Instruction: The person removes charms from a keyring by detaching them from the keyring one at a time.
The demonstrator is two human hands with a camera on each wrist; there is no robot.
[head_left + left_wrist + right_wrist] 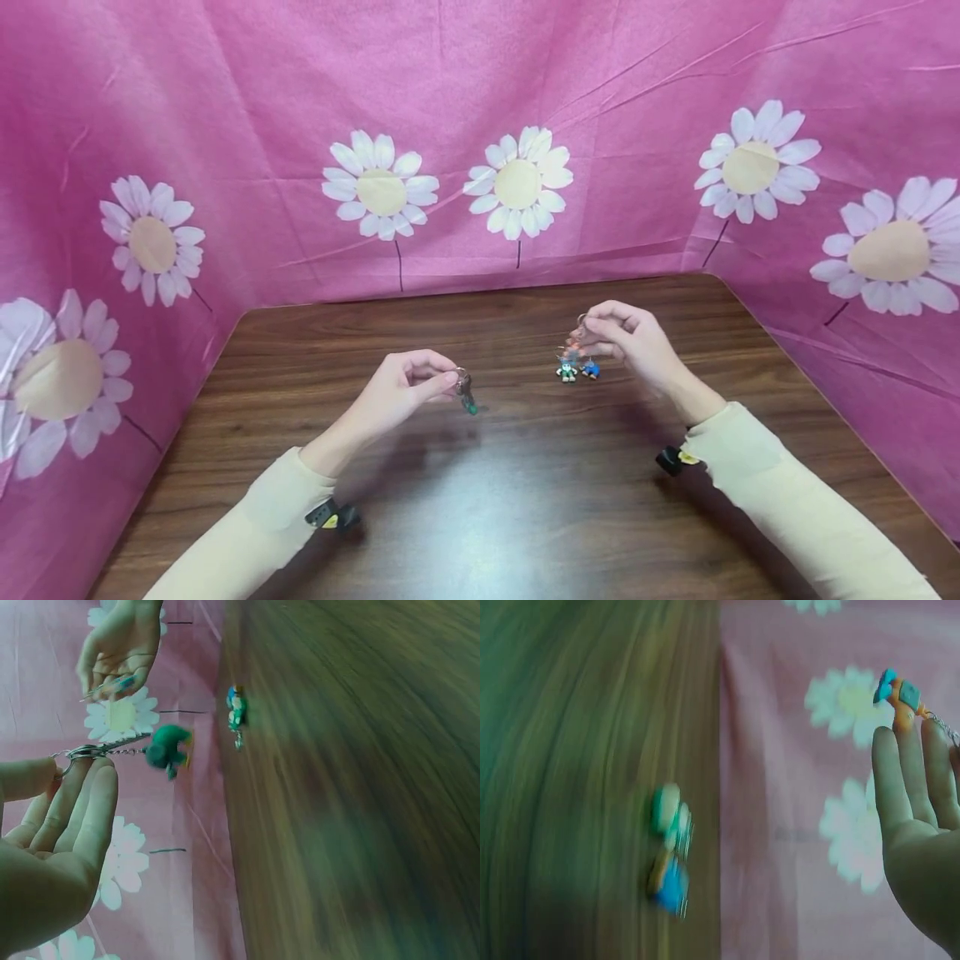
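My left hand (396,390) pinches a metal key ring (86,751) between thumb and fingers, above the table. From it stick out what look like keys (126,741), and a green figure charm (168,745) hangs on a short chain. On the right, my right hand (636,343) pinches the ring of another keychain, whose orange figure charm (905,705) has blue-green parts and a silver chain (941,727). Below that hand, a green-and-white figure keychain (566,372) and a blue one (591,369) lie side by side on the table.
The brown wood-grain table (480,500) has rounded far corners. Pink cloth (285,100) printed with white daisies surrounds its back and sides. Black wrist devices (333,515) are strapped at both light sleeves (795,475).
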